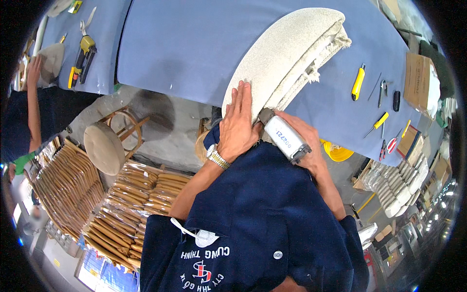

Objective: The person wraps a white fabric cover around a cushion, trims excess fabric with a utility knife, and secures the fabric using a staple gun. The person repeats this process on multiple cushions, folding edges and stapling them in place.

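Head view, looking down past dark blue shirt (262,219). Left hand (238,124) flat on cream upholstered seat cushion (282,53), fingers (244,95) stretched out and close together, pressing fabric near cushion's lower edge; metal wristwatch (217,157) on that wrist. Right hand (304,141) wrapped around grey-white handheld stapler (284,136), fingers closed on its body, nose of tool touching cushion's underside edge just beside left hand. Cushion lying tilted on blue desk (185,44), overhanging near edge toward body, frayed fabric showing at upper right end. On desk to the right, well apart from cushion: yellow utility knife (358,82), yellow-handled screwdriver (377,123), red-handled scissors (390,144), cardboard box (416,78). Second desk at far left with yellow-black power tool (82,61); another person's hand (34,65) on a pale cushion there. Round padded wooden stool (109,143) on floor below, next to wrapped stacks of wooden parts (131,199).
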The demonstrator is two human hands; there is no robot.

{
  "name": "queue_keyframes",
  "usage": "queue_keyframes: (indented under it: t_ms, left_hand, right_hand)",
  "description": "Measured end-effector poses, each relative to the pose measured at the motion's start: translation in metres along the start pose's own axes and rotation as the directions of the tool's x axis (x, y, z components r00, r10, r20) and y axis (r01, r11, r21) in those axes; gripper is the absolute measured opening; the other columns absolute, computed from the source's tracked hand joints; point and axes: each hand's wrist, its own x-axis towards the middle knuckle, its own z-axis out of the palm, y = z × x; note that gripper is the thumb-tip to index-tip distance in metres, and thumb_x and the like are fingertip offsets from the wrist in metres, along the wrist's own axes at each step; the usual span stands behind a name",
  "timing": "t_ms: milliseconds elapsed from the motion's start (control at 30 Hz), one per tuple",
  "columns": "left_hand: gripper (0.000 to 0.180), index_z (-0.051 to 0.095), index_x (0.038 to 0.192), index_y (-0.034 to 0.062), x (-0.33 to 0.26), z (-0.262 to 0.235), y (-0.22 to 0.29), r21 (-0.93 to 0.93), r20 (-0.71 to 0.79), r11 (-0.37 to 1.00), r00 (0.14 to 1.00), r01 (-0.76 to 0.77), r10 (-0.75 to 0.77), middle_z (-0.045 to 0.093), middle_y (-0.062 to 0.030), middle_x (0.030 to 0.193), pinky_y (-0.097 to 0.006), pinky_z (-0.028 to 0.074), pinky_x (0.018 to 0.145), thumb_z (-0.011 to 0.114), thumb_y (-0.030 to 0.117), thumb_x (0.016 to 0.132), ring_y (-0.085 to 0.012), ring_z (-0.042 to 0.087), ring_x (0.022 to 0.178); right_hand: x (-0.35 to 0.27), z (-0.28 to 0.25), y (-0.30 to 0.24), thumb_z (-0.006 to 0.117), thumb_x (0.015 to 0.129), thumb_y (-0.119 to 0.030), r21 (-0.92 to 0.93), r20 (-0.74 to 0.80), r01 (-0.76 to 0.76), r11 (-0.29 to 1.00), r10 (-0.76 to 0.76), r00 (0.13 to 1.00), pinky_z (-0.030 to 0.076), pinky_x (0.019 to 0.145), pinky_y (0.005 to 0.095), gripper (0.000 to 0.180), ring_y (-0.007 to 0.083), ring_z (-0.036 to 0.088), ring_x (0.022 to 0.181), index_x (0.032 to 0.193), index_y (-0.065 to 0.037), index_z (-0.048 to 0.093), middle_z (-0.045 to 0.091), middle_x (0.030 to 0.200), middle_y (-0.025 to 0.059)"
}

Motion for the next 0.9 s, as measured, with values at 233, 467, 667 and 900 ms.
queue_keyframes:
  t_ms: [233,467,667,900]
  left_hand:
    - [0.106,0.011,0.165,0.0022,0.000,-0.002,-0.006,0.029,-0.002,0.999,1.000,-0.026,0.026,0.018,-0.0294,0.168,-0.062,0.034,0.119,0.073,0.007,0.079,-0.0493,0.022,0.154]
    - [0.103,0.013,0.164,0.0015,-0.002,0.007,-0.008,0.037,-0.047,0.998,0.998,-0.044,0.046,0.021,-0.0297,0.167,-0.062,0.034,0.118,0.073,0.006,0.081,-0.0498,0.024,0.153]
    - [0.102,0.011,0.165,0.0025,-0.006,0.009,-0.008,0.055,-0.058,0.997,0.997,-0.055,0.058,0.022,-0.0288,0.168,-0.062,0.034,0.118,0.074,0.009,0.084,-0.0502,0.026,0.152]
    - [0.105,0.009,0.166,0.0061,-0.019,-0.012,-0.022,-0.066,-0.065,0.985,0.986,-0.158,0.154,0.013,-0.0323,0.168,-0.056,0.023,0.125,0.077,0.016,0.086,-0.0485,0.017,0.156]
  right_hand:
    - [-0.005,-0.002,-0.001,0.076,0.079,-0.014,0.019,0.033,0.054,0.998,-0.055,0.998,0.055,0.088,0.0403,0.065,0.0349,0.070,0.097,0.141,-0.004,0.061,0.070,0.114,0.0206]
    - [0.001,0.003,-0.001,0.075,0.079,-0.013,0.048,0.038,0.009,0.999,-0.010,0.999,0.054,0.098,0.0402,0.062,0.0368,0.069,0.114,0.139,-0.005,0.061,0.070,0.125,0.0203]
    - [-0.006,0.005,-0.007,0.077,0.076,-0.011,-0.030,0.029,-0.030,0.999,0.031,0.999,0.052,0.103,0.0401,0.063,0.0379,0.067,0.120,0.137,-0.007,0.062,0.068,0.130,0.0198]
    - [0.015,0.013,-0.022,0.079,0.075,-0.012,-0.069,-0.039,0.125,0.990,-0.128,0.991,0.056,0.092,0.0429,0.062,0.0393,0.069,0.108,0.135,-0.008,0.063,0.070,0.120,0.0191]
